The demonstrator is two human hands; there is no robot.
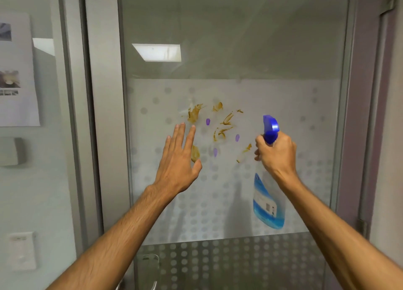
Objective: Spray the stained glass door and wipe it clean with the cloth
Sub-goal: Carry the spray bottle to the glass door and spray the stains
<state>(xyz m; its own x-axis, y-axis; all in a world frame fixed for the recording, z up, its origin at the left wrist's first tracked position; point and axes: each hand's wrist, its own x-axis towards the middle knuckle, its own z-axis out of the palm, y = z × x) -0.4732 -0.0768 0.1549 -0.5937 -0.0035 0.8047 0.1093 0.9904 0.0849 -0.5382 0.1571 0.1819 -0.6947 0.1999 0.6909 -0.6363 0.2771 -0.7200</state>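
Clearly the spraying step is in hand: the right hand (275,153) is closed around the neck of a clear plastic spray bottle of blue liquid with a blue trigger head (270,128), held up right of centre in the frame, its nozzle turned toward the frosted, dot-patterned glass door (283,98). The left hand (180,156) is flat and empty, fingers spread, raised at centre-left just in front of the pane; whether it touches the glass cannot be told.

Brown-yellow smeared stains (194,114) sit in a loose cluster at the middle of the frame, between the two hands, with a few small purple blobs (208,122) scattered among them.

Several things could go wrong from here. The left hand hangs beside the leftmost smears and partly covers one of them, so a burst from the nozzle would probably wet the fingers instead of the dirt beneath, and a palm pressed on the pane would drag the mess wider. The stains spread well apart, so a single squirt aimed at the near ones might miss those at the far left. Too much liquid would likely run down the frosted band toward the lower panel, carrying brown streaks with it. No cloth is in view, so the runoff may travel before anything is ready to catch it.
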